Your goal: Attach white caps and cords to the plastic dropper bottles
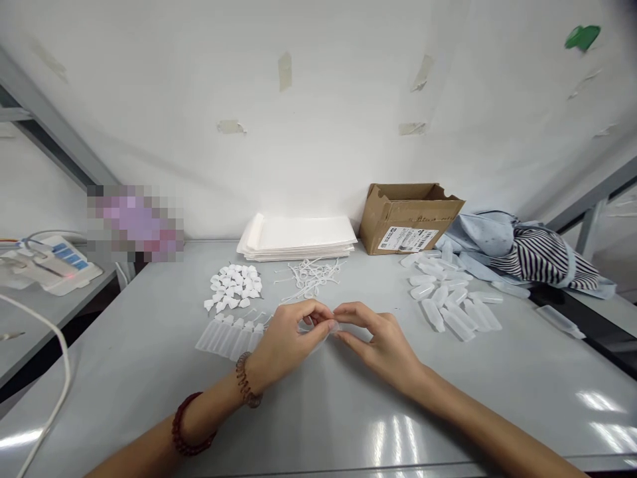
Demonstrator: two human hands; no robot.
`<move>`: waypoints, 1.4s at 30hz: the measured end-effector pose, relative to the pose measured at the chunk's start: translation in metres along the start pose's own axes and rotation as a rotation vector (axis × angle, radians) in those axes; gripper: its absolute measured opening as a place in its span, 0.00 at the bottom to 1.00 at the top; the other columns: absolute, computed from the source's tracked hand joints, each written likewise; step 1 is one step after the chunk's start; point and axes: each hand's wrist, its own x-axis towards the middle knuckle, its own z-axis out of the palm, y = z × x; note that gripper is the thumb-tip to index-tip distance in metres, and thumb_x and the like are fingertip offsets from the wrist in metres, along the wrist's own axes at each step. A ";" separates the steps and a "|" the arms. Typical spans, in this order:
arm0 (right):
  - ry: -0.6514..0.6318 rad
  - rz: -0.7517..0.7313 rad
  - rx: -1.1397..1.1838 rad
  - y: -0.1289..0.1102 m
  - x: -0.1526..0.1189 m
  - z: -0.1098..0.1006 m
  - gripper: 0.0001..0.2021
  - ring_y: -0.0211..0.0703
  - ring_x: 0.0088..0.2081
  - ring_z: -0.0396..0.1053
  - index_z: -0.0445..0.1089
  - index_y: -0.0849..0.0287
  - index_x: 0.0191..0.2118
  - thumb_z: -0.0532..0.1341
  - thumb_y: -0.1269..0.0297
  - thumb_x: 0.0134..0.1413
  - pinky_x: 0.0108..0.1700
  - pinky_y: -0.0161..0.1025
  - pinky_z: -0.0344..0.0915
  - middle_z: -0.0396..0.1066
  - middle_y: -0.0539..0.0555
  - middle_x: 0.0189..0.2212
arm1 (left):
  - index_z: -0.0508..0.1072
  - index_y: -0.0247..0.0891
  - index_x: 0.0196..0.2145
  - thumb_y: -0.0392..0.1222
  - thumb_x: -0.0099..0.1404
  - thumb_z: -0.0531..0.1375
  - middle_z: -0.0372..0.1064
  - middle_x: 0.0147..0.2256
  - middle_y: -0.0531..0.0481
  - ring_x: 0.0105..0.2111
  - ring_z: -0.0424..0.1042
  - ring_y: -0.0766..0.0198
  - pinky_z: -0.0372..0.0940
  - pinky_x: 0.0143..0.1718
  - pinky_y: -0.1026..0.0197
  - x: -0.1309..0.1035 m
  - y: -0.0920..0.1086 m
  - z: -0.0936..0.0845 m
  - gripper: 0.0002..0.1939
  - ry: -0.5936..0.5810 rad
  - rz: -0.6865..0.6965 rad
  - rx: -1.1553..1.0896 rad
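while left fingers (pixel 319 308) and right fingers (pixel 359 312) pinch a translucent piece (pixel 335 326) | grey table (pixel 323 418) gleams | tape (pixel 285 72) dots white wall (pixel 338 153)

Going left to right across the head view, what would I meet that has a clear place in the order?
White cable → small white pieces → white strings → cardboard box → striped cloth

Both forearms angled inward, left hand (pixel 293 335) and right hand (pixel 382 345) meeting, fingertips pinched in a grip
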 end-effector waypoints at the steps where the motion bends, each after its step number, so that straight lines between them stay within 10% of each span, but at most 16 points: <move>1: -0.005 0.002 0.012 0.002 0.000 0.001 0.10 0.41 0.43 0.75 0.64 0.54 0.42 0.59 0.71 0.53 0.44 0.37 0.70 0.77 0.50 0.38 | 0.74 0.40 0.30 0.37 0.61 0.58 0.73 0.28 0.55 0.31 0.69 0.66 0.63 0.32 0.65 0.000 -0.001 0.001 0.05 0.007 0.007 0.012; 21: -0.188 0.058 0.033 0.005 0.004 -0.004 0.07 0.39 0.37 0.71 0.59 0.53 0.38 0.56 0.72 0.55 0.37 0.37 0.69 0.72 0.49 0.34 | 0.73 0.38 0.31 0.37 0.61 0.58 0.73 0.30 0.50 0.33 0.70 0.62 0.64 0.37 0.59 -0.005 -0.006 0.008 0.04 -0.010 0.201 0.192; 32: -0.076 0.208 0.349 -0.002 0.006 -0.006 0.10 0.41 0.35 0.72 0.65 0.57 0.38 0.64 0.62 0.50 0.41 0.42 0.67 0.74 0.53 0.34 | 0.77 0.40 0.32 0.45 0.66 0.52 0.75 0.31 0.52 0.34 0.71 0.62 0.64 0.37 0.60 0.004 0.003 -0.018 0.14 -0.144 -0.058 -0.018; 42: -0.222 0.388 0.915 0.001 0.012 -0.014 0.15 0.43 0.39 0.72 0.72 0.60 0.42 0.67 0.62 0.47 0.40 0.38 0.63 0.74 0.58 0.40 | 0.60 0.39 0.54 0.46 0.58 0.64 0.65 0.47 0.42 0.47 0.62 0.53 0.63 0.47 0.50 -0.006 0.005 -0.010 0.29 -0.079 0.422 0.349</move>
